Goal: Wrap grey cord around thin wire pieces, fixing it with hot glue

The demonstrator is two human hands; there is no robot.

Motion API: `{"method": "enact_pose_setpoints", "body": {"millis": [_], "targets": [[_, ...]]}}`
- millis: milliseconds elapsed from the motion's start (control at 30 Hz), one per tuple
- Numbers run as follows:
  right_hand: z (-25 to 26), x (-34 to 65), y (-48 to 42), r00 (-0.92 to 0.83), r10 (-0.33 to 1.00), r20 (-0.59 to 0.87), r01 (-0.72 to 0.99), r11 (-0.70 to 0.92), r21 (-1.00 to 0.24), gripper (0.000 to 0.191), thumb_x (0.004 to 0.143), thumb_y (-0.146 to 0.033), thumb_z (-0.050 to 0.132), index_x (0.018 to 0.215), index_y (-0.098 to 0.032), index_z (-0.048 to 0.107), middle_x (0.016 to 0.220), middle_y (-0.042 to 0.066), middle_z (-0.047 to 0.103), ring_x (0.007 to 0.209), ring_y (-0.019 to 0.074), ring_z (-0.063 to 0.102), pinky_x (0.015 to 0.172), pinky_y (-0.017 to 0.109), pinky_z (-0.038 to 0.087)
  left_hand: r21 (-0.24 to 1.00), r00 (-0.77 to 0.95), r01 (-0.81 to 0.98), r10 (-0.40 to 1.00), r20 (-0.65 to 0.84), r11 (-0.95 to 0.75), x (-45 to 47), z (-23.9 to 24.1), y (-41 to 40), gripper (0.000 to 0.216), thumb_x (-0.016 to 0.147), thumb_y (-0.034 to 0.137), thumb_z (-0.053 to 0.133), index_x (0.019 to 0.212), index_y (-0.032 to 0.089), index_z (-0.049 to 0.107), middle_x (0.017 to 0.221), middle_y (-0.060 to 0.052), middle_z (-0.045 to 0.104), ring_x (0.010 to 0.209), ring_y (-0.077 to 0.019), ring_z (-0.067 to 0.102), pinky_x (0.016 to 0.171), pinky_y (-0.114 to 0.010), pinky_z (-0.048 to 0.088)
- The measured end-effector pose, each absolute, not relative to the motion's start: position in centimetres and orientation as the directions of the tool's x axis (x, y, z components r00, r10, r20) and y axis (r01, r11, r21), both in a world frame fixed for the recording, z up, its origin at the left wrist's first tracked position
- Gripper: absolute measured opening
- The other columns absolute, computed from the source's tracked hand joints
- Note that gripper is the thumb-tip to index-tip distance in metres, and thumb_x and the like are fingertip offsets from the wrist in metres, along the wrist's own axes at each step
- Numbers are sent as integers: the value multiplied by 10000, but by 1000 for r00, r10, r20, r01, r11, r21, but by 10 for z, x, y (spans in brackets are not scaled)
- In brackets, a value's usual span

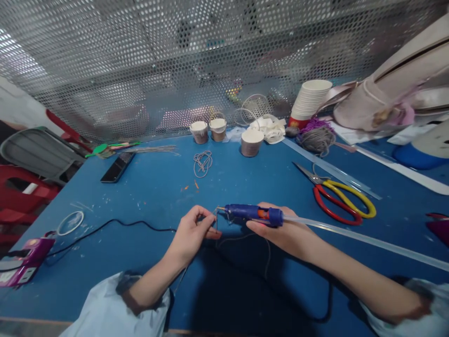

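Note:
A blue hot glue gun (242, 212) lies in the grip of my right hand (277, 229), its metal nozzle pointing left. Out of its back end runs a long clear glue stick (351, 238) toward the right edge. My left hand (196, 229) pinches a thin grey strand (216, 220) right at the nozzle tip; whether the two touch I cannot tell. Grey yarn (268, 255) trails over the blue table below both hands. Beyond them is a loose coil of grey cord (202, 164).
Red and yellow scissors (338, 196) lie open at right, near clear glue sticks (333, 168) and grey yarn (317, 139). Paper cups (251, 142) stand along the perforated metal screen (157, 89). At left are a phone (118, 167), a black cable (115, 221) and a purple box (31, 260).

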State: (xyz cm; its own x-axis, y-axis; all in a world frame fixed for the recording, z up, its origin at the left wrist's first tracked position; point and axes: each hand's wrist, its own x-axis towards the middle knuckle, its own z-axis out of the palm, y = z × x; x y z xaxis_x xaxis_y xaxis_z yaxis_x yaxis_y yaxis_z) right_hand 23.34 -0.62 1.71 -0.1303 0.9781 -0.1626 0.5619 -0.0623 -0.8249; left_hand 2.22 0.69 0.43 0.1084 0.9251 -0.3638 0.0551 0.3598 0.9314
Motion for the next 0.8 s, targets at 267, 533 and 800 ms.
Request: {"method": "enact_pose_setpoints", "body": {"millis": [267, 533, 800], "targets": [[20, 233, -9, -201, 958, -207, 613, -42, -789, 249, 742, -445, 557, 677, -206, 540, 566, -35, 527, 525, 119, 473, 468, 219, 344, 933, 129, 75, 924, -360, 353, 22, 7, 5, 247, 724, 362, 641, 767, 159, 507, 581, 26, 614, 600, -154, 675, 612, -272, 552], [20, 232, -9, -211, 958, -196, 671, -4, -742, 235, 746, -434, 558, 694, -205, 552, 578, -26, 546, 527, 117, 482, 462, 209, 341, 935, 141, 79, 924, -355, 347, 24, 4, 6, 249, 727, 362, 637, 772, 158, 502, 575, 27, 611, 609, -158, 677, 608, -273, 554], [20, 232, -11, -199, 971, -137, 709, 46, -703, 222, 772, -420, 539, 705, -208, 544, 608, -9, 568, 542, 121, 492, 477, 213, 351, 936, 142, 73, 925, -352, 345, 23, 4, 5, 253, 723, 361, 644, 769, 156, 504, 587, 31, 605, 602, -151, 672, 608, -275, 556]]}}
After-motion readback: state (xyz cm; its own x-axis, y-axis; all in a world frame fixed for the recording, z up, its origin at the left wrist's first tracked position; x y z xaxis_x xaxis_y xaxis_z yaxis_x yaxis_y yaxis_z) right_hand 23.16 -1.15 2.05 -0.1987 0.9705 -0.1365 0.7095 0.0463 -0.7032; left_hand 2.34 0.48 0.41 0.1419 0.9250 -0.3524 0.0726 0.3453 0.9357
